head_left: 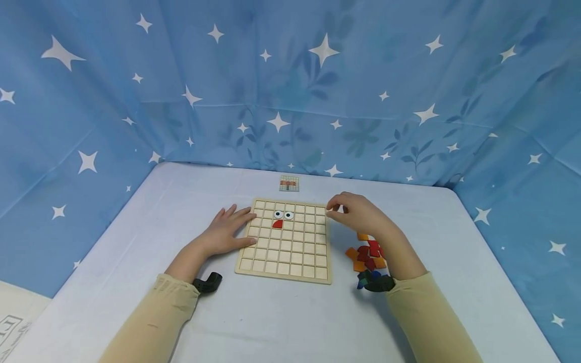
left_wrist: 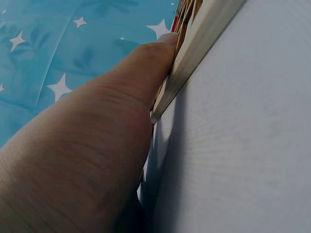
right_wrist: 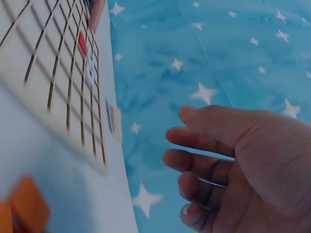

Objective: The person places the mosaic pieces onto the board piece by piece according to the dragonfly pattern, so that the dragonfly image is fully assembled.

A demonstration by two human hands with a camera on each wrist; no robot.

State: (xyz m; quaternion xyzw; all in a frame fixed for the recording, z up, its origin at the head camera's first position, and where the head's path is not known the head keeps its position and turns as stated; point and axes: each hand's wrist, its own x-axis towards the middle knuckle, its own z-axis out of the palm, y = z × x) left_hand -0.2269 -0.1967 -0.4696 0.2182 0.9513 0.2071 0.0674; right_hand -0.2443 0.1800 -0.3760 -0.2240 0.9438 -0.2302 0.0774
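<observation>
A wooden grid board (head_left: 290, 247) lies on the white table. Two round eye pieces (head_left: 284, 215) sit side by side in its upper part, with a red rounded piece (head_left: 277, 224) just below the left one. My left hand (head_left: 227, 232) rests at the board's left edge, fingers spread and fingertips on the frame. Over the board's upper right edge hovers my right hand (head_left: 358, 214), its fingers loosely bent. In the right wrist view, nothing shows between the thumb and fingers of that hand (right_wrist: 243, 165).
Beneath the right forearm lies a loose pile of red and orange pieces (head_left: 365, 254), with some blue ones (head_left: 375, 275) near the wrist. A small picture card (head_left: 289, 183) lies beyond the board. A blue star-patterned curtain (head_left: 290, 91) surrounds the table.
</observation>
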